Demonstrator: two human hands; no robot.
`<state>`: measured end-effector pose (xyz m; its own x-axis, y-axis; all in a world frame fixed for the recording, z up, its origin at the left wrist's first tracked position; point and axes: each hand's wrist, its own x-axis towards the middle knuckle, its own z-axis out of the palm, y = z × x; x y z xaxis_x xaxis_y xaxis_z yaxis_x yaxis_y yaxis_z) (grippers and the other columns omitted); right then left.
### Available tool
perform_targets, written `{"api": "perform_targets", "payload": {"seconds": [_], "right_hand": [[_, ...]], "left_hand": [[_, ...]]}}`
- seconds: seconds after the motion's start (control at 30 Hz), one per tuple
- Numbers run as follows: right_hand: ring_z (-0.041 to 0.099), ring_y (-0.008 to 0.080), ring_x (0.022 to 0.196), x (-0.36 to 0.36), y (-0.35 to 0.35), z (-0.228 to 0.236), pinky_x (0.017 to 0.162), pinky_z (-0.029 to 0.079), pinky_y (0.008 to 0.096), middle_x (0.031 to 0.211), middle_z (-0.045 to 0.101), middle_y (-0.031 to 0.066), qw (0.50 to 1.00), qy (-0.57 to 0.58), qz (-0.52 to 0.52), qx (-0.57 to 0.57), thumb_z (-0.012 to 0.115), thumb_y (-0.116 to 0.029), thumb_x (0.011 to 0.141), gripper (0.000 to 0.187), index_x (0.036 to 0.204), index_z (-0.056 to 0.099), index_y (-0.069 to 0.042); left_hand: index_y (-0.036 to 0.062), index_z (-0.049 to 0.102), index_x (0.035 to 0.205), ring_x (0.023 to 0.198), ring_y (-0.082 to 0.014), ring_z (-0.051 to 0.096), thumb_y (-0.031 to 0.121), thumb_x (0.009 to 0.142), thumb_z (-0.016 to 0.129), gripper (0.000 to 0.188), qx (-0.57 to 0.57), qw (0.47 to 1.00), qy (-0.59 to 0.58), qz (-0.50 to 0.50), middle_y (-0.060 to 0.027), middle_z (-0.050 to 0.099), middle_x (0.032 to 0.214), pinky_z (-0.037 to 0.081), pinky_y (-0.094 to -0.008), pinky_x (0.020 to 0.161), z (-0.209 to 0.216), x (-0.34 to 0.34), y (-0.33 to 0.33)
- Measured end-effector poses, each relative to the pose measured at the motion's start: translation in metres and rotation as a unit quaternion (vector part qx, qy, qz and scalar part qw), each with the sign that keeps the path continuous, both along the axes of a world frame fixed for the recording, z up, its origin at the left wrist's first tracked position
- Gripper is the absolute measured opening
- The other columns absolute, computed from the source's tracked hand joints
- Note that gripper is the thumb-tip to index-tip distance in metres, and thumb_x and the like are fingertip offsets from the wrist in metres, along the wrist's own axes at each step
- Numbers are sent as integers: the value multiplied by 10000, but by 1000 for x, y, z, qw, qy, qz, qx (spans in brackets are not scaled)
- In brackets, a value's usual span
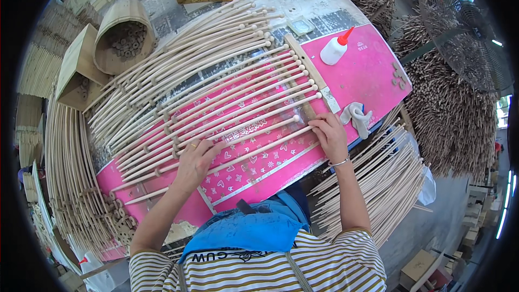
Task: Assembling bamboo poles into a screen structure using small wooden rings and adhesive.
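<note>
Wooden rod in right hand

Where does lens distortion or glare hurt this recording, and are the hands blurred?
Head view: fisheye distortion bows the sticks at the left, and black fills the corners; head view: the lower right light tube glares plain white; head view: left hand and right hand look fairly crisp, with no obvious motion blur.

A slim, pale wooden stick slants across pink sheeting.
</note>
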<state>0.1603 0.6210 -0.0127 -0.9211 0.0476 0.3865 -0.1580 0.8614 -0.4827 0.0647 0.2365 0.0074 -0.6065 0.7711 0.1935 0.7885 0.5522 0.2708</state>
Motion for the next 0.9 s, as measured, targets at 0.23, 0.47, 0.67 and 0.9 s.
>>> {"api": "perform_targets", "payload": {"seconds": [0.23, 0.47, 0.67, 0.9], "right_hand": [[586, 286, 921, -22, 18, -3, 811, 451, 404, 976, 626, 79, 993, 58, -85, 55, 734, -65, 761, 152, 909, 704, -82], [575, 282, 914, -37, 29, 0, 785, 421, 416, 939, 614, 55, 990, 34, -124, 56, 730, -81, 775, 160, 915, 653, -94], [575, 267, 909, -28, 29, -1, 788, 418, 403, 953, 626, 49, 992, 47, -109, 50, 703, -107, 841, 244, 1083, 722, -133], [576, 260, 886, -32, 25, -1, 771, 412, 404, 915, 618, 56, 987, 36, -131, 85, 691, -134, 871, 177, 1041, 741, -129]], "left_hand": [[145, 648, 1288, 959, -264, 609, 52, 828, 603, 471, 11, 999, 11, -45, -82, 603, 1017, 531, -389, 798, -8, -6, 66], [137, 694, 1225, 902, -235, 601, 104, 816, 644, 413, 37, 999, 5, -12, -61, 584, 968, 530, -352, 707, -6, -11, 79], [138, 673, 1254, 954, -252, 592, 98, 792, 661, 463, 29, 999, 10, -27, -70, 580, 1011, 530, -379, 801, -10, -6, 80], [118, 674, 1255, 981, -257, 589, 47, 806, 628, 457, 37, 999, 16, -26, -88, 578, 1027, 529, -380, 846, -15, -5, 82]]}}
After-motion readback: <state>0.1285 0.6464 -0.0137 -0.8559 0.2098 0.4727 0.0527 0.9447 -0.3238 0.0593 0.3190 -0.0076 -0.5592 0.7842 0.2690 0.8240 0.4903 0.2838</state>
